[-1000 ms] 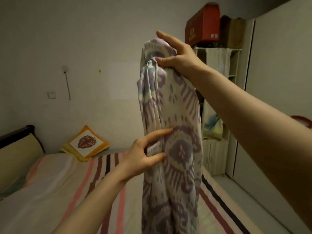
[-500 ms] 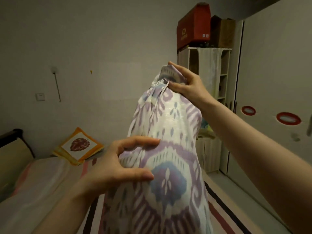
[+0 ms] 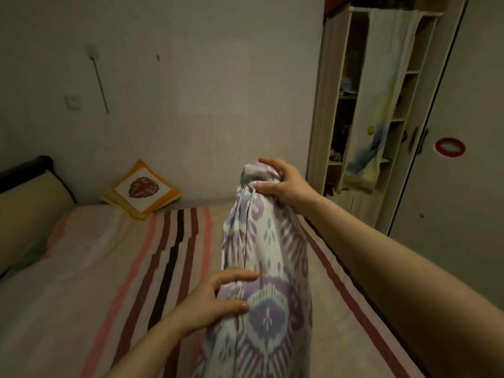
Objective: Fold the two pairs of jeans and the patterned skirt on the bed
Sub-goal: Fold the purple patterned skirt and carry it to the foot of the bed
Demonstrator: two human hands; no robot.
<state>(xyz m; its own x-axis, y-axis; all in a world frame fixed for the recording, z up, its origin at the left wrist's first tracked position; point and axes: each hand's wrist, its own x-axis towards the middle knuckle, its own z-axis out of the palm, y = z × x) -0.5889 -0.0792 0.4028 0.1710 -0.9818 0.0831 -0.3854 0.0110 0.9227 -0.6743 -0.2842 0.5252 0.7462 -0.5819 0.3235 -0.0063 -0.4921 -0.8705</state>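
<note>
The patterned skirt [image 3: 268, 268], white with purple and blue motifs, hangs lengthwise in front of me above the striped bed [image 3: 114, 282]. My right hand [image 3: 283, 181] grips its bunched top end, held out over the bed's far half. My left hand [image 3: 215, 298] holds the skirt's left edge lower down, thumb on the front of the cloth and fingers curled round its side. The skirt's lower end runs out of the frame at the bottom. No jeans are in view.
An orange-bordered cushion [image 3: 141, 190] leans against the wall at the bed's far corner. A padded headboard [image 3: 24, 205] stands at the left. A shelf unit [image 3: 373, 105] with a hanging cloth and a wardrobe door [image 3: 458, 159] stand to the right.
My right hand has lowered the skirt's top from high in the air to just above the bed. My left hand has stayed on the skirt's side, and my view has tilted down.
</note>
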